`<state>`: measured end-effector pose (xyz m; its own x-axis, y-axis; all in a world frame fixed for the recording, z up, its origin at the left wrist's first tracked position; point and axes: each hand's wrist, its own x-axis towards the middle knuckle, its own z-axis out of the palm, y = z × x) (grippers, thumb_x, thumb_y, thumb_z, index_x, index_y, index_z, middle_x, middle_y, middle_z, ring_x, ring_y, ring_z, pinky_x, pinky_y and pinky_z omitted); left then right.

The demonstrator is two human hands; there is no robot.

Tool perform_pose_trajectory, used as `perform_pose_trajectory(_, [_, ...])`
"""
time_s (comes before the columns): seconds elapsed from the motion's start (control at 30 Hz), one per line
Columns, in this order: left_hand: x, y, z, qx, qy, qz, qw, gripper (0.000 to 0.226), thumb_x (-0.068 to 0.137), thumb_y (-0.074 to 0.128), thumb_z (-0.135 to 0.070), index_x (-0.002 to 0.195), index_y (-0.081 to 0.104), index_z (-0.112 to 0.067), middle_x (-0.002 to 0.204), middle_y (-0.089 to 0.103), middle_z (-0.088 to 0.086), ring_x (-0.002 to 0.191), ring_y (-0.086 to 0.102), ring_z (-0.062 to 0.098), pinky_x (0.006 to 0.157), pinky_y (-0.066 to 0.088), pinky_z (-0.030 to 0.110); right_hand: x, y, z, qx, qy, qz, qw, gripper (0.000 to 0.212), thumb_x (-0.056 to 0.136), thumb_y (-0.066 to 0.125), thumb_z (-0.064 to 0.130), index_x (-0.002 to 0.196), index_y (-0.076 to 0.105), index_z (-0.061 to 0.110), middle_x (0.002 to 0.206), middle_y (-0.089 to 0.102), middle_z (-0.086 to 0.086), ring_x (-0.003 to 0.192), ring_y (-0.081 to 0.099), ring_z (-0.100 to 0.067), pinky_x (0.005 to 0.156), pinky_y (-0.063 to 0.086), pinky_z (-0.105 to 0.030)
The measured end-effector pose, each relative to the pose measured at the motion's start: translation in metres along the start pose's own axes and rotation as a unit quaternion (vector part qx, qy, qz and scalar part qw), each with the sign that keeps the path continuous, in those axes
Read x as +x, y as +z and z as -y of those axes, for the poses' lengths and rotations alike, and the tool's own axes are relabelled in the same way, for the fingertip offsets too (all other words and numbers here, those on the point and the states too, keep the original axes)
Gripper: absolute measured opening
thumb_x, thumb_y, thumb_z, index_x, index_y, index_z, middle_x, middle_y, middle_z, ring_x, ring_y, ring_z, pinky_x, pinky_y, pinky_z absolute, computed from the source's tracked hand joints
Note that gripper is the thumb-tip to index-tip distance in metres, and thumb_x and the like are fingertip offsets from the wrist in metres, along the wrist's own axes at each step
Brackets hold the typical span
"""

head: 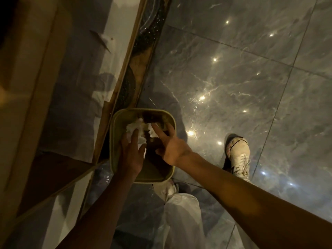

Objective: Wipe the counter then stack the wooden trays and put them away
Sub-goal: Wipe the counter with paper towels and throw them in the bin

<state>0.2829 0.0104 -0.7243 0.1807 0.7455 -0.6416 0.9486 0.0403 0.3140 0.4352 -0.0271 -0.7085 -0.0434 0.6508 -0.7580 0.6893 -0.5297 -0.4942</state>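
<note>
I'm looking down at crumpled white tissue [133, 127] lying inside a square olive-green bin [115, 141], in its far half among dark brownish waste. No wooden trays or counter top are showing in this view. My left hand [132, 155] is reaching into the bin from the near left side, fingers held fairly straight and close together, fingertips [135, 132] touching or just over the tissue; I cannot tell whether it is gripping any of it. My right hand [172, 146] is hovering over the bin's right half, fingers spread wide and holding nothing, the index finger pointing at the white paper.

The bin is standing on a glossy grey marble floor [242, 69] that is reflecting small ceiling lights. Just to its left, a wood-edged strip [131, 51] is running away diagonally, and beyond that a shiny cabinet front [80, 69] is mirroring a pale figure. Below the bin I am seeing a leg in light trousers [181, 218], and to the right a white laced shoe [239, 155] is resting on the floor.
</note>
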Motion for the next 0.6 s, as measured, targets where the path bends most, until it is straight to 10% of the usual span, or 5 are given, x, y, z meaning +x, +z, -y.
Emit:
perform_pose_trajectory(0.2, [-0.050,-0.045,-0.011,0.072,0.045,-0.021,0.996,0.048,0.099,0.045,-0.029,0.143,0.042,-0.009,0.146,0.043,0.015,0.136,0.040,0.028,0.107,0.039,0.036,-0.063,-0.042,0.009,-0.025,-0.036,-0.083,0.996,0.063,0.095,0.054,0.036,0.151,0.026,0.025,0.147,0.041,-0.004,0.127,0.044,-0.027,0.105,0.042,-0.038])
perform_pose_trajectory(0.6, [-0.244,-0.164,-0.157,-0.044,-0.052,-0.077,0.995,0.037,0.101,0.039,-0.031,0.131,0.055,-0.017,0.135,0.054,0.005,0.122,0.051,0.024,0.104,0.041,0.038,-0.268,-0.189,0.031,-0.093,-0.120,-0.035,0.988,0.045,0.095,0.050,0.045,0.136,0.051,0.027,0.137,0.052,0.002,0.129,0.044,-0.020,0.108,0.038,-0.034])
